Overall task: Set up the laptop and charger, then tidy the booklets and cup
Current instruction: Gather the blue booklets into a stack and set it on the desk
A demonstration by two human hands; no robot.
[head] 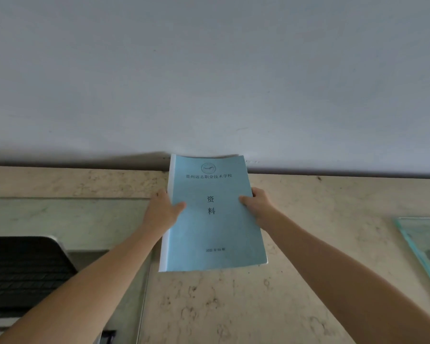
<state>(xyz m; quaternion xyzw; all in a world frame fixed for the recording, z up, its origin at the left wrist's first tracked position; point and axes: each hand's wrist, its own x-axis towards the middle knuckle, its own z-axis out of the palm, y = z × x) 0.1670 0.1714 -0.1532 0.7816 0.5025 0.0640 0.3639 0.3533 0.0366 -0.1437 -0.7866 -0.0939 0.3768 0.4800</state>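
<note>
A stack of light blue booklets [212,229] with black printed characters on the cover is held over the beige stone counter [308,244], its far edge close to the white wall. My left hand [163,211] grips its left edge, thumb on the cover. My right hand [257,204] grips the right edge the same way. The open laptop [23,271], with a black keyboard, lies at the lower left. No cup or charger is in view.
The white wall [209,70] rises right behind the counter. A sheet of glass [422,244] lies on the counter at the right edge. Another glass sheet [144,281] covers the counter on the left, under the laptop.
</note>
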